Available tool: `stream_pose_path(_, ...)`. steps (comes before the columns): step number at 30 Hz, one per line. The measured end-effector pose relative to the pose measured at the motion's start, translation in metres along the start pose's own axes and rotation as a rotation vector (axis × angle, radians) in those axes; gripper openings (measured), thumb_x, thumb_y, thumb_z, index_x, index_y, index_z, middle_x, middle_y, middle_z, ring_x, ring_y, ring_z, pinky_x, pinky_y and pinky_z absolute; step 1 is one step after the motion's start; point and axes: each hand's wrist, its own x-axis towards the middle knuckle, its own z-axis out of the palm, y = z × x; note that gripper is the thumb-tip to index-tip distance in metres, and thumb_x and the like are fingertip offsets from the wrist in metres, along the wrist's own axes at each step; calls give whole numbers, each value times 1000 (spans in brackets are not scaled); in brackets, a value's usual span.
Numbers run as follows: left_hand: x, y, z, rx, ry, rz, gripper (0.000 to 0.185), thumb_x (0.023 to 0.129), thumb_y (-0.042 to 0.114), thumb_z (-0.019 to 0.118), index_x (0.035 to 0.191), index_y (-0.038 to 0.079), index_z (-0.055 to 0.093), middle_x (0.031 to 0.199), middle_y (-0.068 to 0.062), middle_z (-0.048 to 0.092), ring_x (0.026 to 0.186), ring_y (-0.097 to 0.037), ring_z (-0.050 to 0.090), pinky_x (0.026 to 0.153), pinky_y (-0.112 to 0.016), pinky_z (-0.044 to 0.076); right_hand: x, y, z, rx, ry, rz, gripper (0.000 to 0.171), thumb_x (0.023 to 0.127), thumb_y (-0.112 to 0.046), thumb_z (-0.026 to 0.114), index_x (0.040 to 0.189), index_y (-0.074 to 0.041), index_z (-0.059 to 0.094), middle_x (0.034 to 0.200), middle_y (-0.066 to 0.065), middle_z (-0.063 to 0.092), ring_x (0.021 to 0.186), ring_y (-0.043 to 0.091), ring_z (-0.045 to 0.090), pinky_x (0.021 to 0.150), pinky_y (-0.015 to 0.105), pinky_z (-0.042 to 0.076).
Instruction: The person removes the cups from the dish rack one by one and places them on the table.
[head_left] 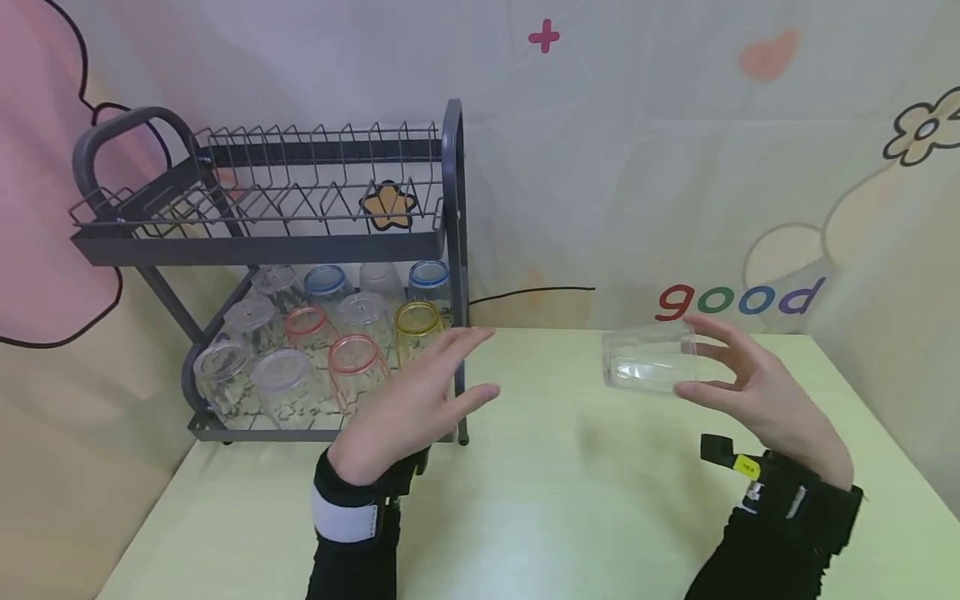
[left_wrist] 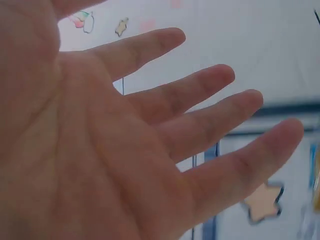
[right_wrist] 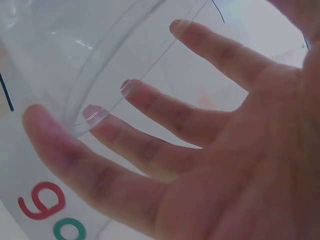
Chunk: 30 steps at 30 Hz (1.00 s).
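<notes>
A clear glass cup is held on its side in the air above the desk, well to the right of the dish rack. It is gripped by the right hand: the thumb is laid along its top and the fingers are curled against its underside, as is seen through the transparent wall in the right wrist view. The left hand is held between the cup and the dish rack, just in front of the rack's right post, with its fingers straight and spread and nothing held in them. On the lower shelf of the dish rack, rows of upturned glasses are stood close together, some with blue, red or yellow rims. The upper shelf of the rack is formed of wire dividers. Behind the rack, a backdrop printed with the word "good" is hung.
</notes>
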Motion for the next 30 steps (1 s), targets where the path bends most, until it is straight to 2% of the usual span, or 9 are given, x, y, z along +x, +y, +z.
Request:
stream_pose_path(5,-10,-19,-16,71,40,-62,64,97,34,63,151,14,36,150,-13,36,136,-32,38,105,-52,39,-9,5,-18,-81,11,19,76,90,-9,72,152,-25,32,149,0,35,120,-1,49,80,16,51)
stream_pose_path(11,-10,-46,-28,220,78,-83,63,94,25,68,146,4,41,143,-23,42,126,-41,46,98,-56,44,-12,16,-41,-246,15,56,76,87,-16,76,150,-29,37,148,-11,38,117,-9,45,75,15,48)
stream_pose_path(13,-9,-53,-31,255,73,-91,63,92,22,70,145,2,42,143,-25,41,126,-42,45,98,-57,43,-10,21,-48,-308,12,52,75,86,-17,78,149,-26,38,148,-9,38,116,-5,46,77,21,49)
stream_pose_path(16,-8,-63,-37,316,79,-82,61,90,17,72,142,0,45,141,-29,41,126,-44,44,97,-57,44,-4,25,-60,-367,-21,68,77,85,-21,78,150,-21,37,150,0,35,123,15,47,86,43,47)
stream_pose_path(19,-5,-73,-43,377,81,-53,56,88,12,73,138,-1,50,137,-31,43,122,-45,47,94,-57,45,4,25,-71,-408,-80,114,82,86,-27,77,152,-17,31,151,14,32,126,37,42,84,65,41)
stream_pose_path(21,-4,-76,-47,397,71,-40,53,88,10,71,136,-1,51,135,-32,44,119,-46,49,93,-58,46,10,25,-78,-437,-114,131,83,86,-29,77,153,-16,30,150,20,31,126,44,40,82,68,39)
stream_pose_path(24,-4,-79,-51,417,46,-22,51,88,8,70,135,0,52,129,-30,48,106,-41,56,86,-53,50,21,26,-87,-481,-141,136,83,86,-31,77,152,-14,31,148,23,31,124,47,40,82,65,41)
stream_pose_path(28,-2,-79,-55,497,17,-46,55,85,10,76,135,3,54,122,-27,52,99,-37,58,76,-52,52,37,29,-94,-516,-182,113,80,85,-28,78,149,-7,34,147,24,32,122,49,42,85,63,42)
stream_pose_path(30,0,-79,-57,549,-7,-88,58,83,14,79,135,5,55,122,-26,53,103,-40,56,76,-56,51,46,32,-96,-526,-209,108,78,85,-26,78,146,-3,36,146,27,35,121,50,42,87,63,43)
